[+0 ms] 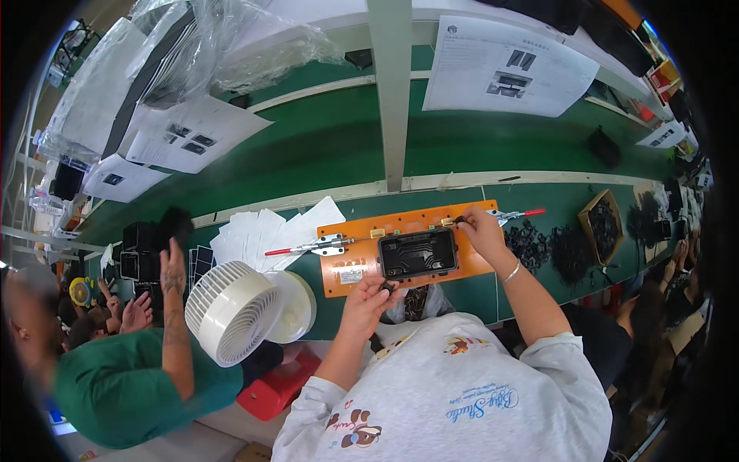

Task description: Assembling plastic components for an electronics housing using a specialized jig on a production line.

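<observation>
A black rectangular plastic housing (418, 255) lies open side up on an orange fixture board (350, 289) in front of me. My left hand (365, 306), at the near left corner of the housing, pinches a small black part (387, 287). By the far right corner, my right hand (483, 236) is closed, thumb and finger together over a small dark piece (460, 220) whose kind I cannot make out. Toggle clamps with red handles sit at the board's left end (329, 244) and right end (508, 216).
A white fan (232, 312) stands left of the board, near paper sheets (258, 235). Piles of small black parts (570, 254) and a cardboard box (601, 229) lie to the right. A co-worker in a green shirt (131, 385) works at the left. A post (389, 100) rises behind the board.
</observation>
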The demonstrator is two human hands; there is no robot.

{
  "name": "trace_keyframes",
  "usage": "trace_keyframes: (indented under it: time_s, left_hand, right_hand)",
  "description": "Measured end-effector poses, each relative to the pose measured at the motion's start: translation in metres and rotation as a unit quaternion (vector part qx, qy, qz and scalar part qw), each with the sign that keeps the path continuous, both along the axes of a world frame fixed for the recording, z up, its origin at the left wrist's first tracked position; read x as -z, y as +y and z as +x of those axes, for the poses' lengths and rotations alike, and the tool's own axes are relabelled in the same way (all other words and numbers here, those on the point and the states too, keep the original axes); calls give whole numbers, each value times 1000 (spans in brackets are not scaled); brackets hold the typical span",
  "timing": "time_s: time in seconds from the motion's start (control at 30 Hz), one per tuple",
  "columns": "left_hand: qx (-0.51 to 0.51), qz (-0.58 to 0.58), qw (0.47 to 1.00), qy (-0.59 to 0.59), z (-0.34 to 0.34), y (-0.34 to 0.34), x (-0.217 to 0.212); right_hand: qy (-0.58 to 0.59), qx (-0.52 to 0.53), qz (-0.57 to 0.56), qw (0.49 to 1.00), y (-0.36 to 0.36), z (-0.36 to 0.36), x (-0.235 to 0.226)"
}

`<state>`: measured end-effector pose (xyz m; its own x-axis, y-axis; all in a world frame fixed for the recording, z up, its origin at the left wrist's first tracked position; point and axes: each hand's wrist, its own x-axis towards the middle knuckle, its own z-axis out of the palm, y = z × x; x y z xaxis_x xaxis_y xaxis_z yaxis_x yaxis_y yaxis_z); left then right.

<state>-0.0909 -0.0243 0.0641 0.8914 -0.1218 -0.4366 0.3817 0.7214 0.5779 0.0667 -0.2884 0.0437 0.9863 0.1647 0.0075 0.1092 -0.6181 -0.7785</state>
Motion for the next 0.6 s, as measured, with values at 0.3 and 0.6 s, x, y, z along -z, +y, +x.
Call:
trace_keyframes:
  time_s: [0.3, 0.6]
  left_hand:
    - [-86, 55, 994, 33, -34, 14, 22]
    - [-94, 22, 993, 66, -60, 28, 45]
  right_hand:
    - [-21, -124, -102, 987, 33, 30, 7]
    - [-47, -184, -96, 977, 30, 44, 11]
